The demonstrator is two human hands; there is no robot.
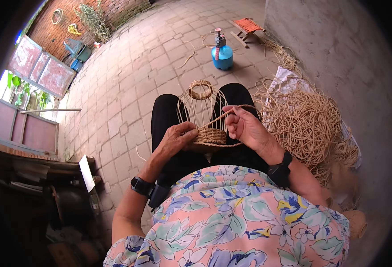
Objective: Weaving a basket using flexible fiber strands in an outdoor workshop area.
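Hands: two, bare. Left hand [180, 135]: closed on the left side of a basket [212, 136], whose woven wall is gripped near its upper edge. Right hand [246, 126]: raised just beside the basket's right side; a cord [218, 118] is pinched between thumb and forefinger, the other fingers being curled toward the palm. Basket: tan, partly woven, borne on the lap between black-clad thighs [165, 116]; a dense band is shown nearest the body, with bare thin stakes spread beyond it and gathered at a braided ring [200, 90]. Cord: stretched slantwise from the woven band to the right hand and extended past it, toward the right. Wrists: each fitted with a black strapped device. Heap of tan cord [305, 122]: piled to the right, partly on a white sack [283, 79]. Blue sprayer [223, 57]: stood upright on the paved floor [136, 71], ahead of the knees. Stool [248, 26]: orange-seated, placed farther off, near a grey wall [338, 49].
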